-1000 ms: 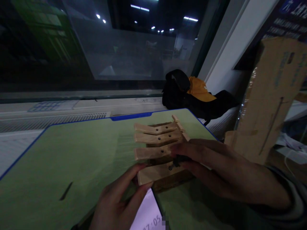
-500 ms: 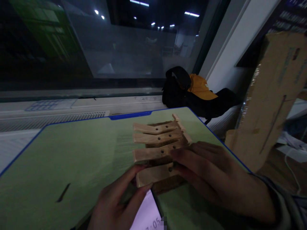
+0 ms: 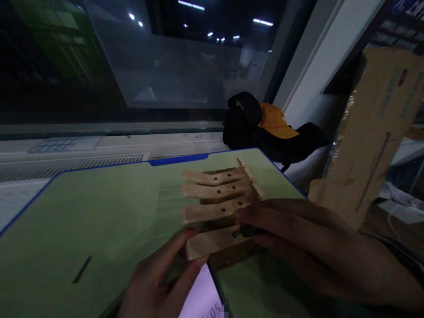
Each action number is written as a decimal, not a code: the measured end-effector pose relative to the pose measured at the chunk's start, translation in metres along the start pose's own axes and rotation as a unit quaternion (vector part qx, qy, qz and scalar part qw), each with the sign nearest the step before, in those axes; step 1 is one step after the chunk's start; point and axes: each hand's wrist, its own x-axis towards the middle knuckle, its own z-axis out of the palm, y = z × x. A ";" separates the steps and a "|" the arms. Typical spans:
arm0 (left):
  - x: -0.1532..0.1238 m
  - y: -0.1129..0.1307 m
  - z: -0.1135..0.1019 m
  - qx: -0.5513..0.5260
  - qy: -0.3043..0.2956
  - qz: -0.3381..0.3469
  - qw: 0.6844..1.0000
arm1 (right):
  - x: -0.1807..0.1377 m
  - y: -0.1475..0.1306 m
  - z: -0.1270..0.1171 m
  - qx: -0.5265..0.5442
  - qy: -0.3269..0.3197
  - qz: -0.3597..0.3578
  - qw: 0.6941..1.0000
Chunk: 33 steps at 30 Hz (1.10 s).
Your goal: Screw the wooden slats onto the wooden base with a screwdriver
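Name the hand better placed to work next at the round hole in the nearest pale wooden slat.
Likely the right hand: fingertips beside that hole, while the left hand holds the slat by one end.

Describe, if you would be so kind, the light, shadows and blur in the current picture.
Head view: dim overall, with bright lamp spots in the dark window; head view: the lit screen glows beside the left hand; head view: deep shadow under the right hand, hiding its fingertips' grip; head view: lettering on the poster too soft to read.
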 end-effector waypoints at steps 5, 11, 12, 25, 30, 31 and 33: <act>-0.004 -0.003 0.002 -0.002 0.008 0.010 1.000 | 0.001 -0.001 0.011 0.003 0.027 0.014 1.000; -0.004 -0.001 -0.002 0.009 0.003 0.016 1.000 | 0.004 -0.002 0.018 -0.025 0.067 0.002 0.997; -0.002 0.000 -0.002 0.011 0.000 0.020 1.000 | 0.003 -0.001 0.019 -0.026 0.071 0.002 0.997; 0.002 0.004 0.000 -0.009 0.021 -0.009 1.000 | 0.001 0.007 0.009 0.016 0.069 0.011 0.997; 0.001 0.003 0.001 -0.001 0.023 -0.021 1.000 | -0.002 0.005 0.014 0.004 0.108 0.014 0.994; 0.001 0.003 0.001 0.004 0.024 -0.019 1.000 | -0.002 0.006 0.015 0.001 0.115 0.013 0.993; 0.002 0.002 0.002 0.018 0.023 -0.010 1.000 | 0.000 0.007 0.018 -0.003 0.123 0.011 0.992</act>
